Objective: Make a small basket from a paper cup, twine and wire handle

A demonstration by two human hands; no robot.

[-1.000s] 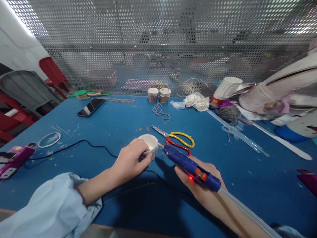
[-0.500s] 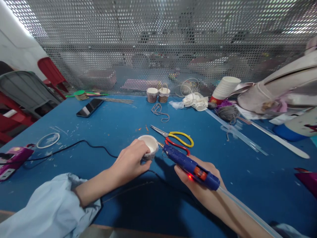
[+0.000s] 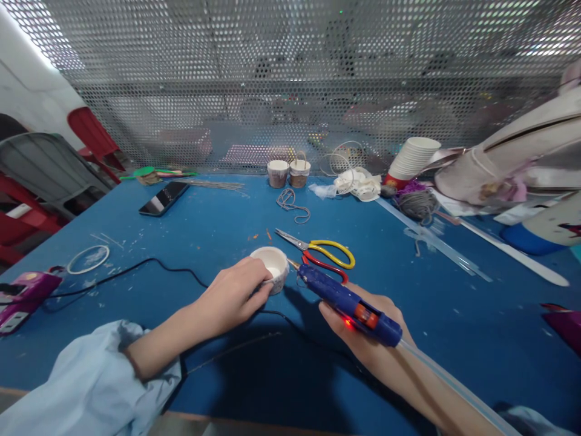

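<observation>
My left hand (image 3: 238, 290) grips the near left wall of a small white paper cup (image 3: 279, 275), with the thumb outside and other fingers partly hidden by the rim. In my right hand (image 3: 367, 339) is a dark blue hot glue gun (image 3: 338, 293), its red light lit. A clear glue stick (image 3: 447, 381) sticks out of its back end. The gun's metal nozzle is at the cup's right side; whether it touches cannot be made out. Just beyond the gun lie scissors (image 3: 331, 245) with one yellow and one red handle.
Two wrapped cups (image 3: 278, 175) and a loose grey cord (image 3: 293, 206) lie farther back. A phone (image 3: 164, 198) is at the left, near a purple power strip (image 3: 29, 293) and black cable (image 3: 154, 259). Stacked paper cups (image 3: 415, 160), grey yarn (image 3: 417, 208) and glue sticks (image 3: 436, 245) are right.
My left hand has shifted slightly left and its thumb has moved up against the cup. The cup sits marginally farther left. My right hand and the glue gun hold nearly the same place.
</observation>
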